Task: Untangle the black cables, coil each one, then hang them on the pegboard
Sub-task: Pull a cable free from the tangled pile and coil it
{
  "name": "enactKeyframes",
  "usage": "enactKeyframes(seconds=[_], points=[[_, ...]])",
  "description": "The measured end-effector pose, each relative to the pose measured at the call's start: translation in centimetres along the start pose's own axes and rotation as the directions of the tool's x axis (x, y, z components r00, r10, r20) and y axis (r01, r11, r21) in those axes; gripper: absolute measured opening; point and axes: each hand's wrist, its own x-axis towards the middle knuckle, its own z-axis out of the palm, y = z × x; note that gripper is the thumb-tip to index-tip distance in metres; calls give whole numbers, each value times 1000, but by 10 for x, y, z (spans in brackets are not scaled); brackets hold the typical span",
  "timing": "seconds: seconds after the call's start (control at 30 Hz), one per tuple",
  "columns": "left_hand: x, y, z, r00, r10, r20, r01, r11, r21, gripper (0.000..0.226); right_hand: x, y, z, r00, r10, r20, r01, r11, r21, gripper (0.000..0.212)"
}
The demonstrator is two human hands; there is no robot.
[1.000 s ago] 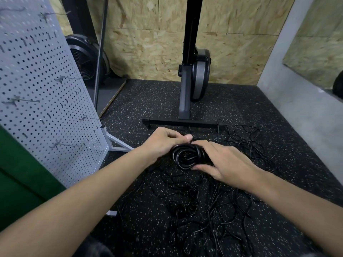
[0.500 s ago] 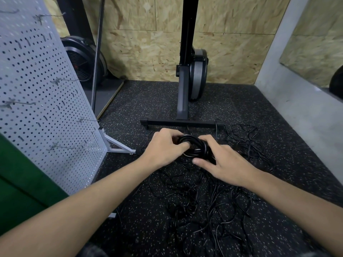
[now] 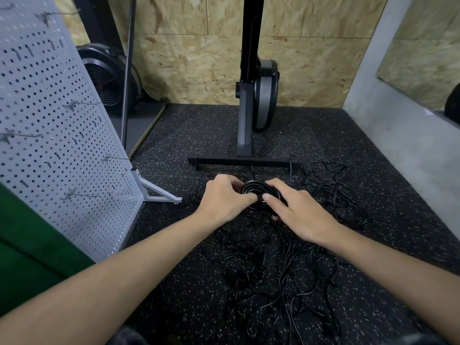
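A small tight coil of black cable [image 3: 256, 190] is held just above the floor between both hands. My left hand [image 3: 224, 197] grips its left side, thumb across the coil. My right hand [image 3: 296, 215] holds its right side with fingers wrapped over the loops. Below and around lies a loose tangle of thin black cables [image 3: 286, 270] on the speckled rubber floor, spreading right to more loops [image 3: 331, 185]. The grey pegboard [image 3: 54, 135] stands at the left with several bare metal hooks [image 3: 82, 103].
A black exercise machine stand [image 3: 245, 135] with a cross foot [image 3: 245, 161] stands just beyond my hands. The pegboard's foot bracket [image 3: 159, 192] juts onto the floor. A fan wheel [image 3: 109, 78] sits back left, a green surface [image 3: 29, 245] near left, a grey wall [image 3: 408, 145] right.
Both hands with the coil have shifted slightly away from me toward the stand's foot. The coil has turned flatter, with my left thumb now laid across it.
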Motion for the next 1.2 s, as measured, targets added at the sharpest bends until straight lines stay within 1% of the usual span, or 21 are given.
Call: enactKeyframes(seconds=[0.1, 0.27, 0.37, 0.47, 0.6, 0.67, 0.77, 0.8, 0.9, 1.07, 1.2], points=[[3, 0, -1, 999, -41, -2, 41, 999, -14, 17, 1, 1, 2, 1000, 3, -22, -4, 1000, -14, 32], [3, -4, -2, 996, -66, 60, 68, 997, -38, 19, 1, -1, -4, 999, 44, 25, -43, 999, -21, 28], [6, -6, -2, 988, -93, 127, 111, 982, -151, 20, 0, -2, -7, 998, 58, 34, -58, 998, 5, 27], [8, -6, -3, 972, -129, 196, 183, 940, -287, 14, 1, -1, -7, 999, 52, 5, -53, 998, 46, 25], [8, -6, -2, 957, -156, 243, 235, 910, -342, 4, 4, 2, -6, 999, 31, 11, -31, 998, 61, 23], [9, -8, -2, 952, -161, 262, 252, 897, -364, 6, 6, 3, -6, 999, 32, 21, -33, 996, 86, 21], [11, -10, -5, 947, -139, 289, 254, 876, -410, 7, 9, 6, -7, 1000, 0, 25, -5, 985, 173, 21], [12, -11, -5, 947, -127, 295, 248, 873, -420, 10, 10, 8, -7, 1000, -7, 29, 1, 979, 203, 20], [11, -13, -8, 942, -80, 326, 225, 872, -435, 9, 11, 10, -8, 998, -33, 62, 17, 967, 254, 19], [13, -16, -11, 941, -15, 339, 182, 865, -467, 16, 8, 8, -12, 995, -69, 79, 38, 940, 340, 19], [13, -16, -12, 938, 17, 347, 157, 870, -467, 19, 9, 8, -14, 992, -84, 93, 50, 944, 325, 21]])
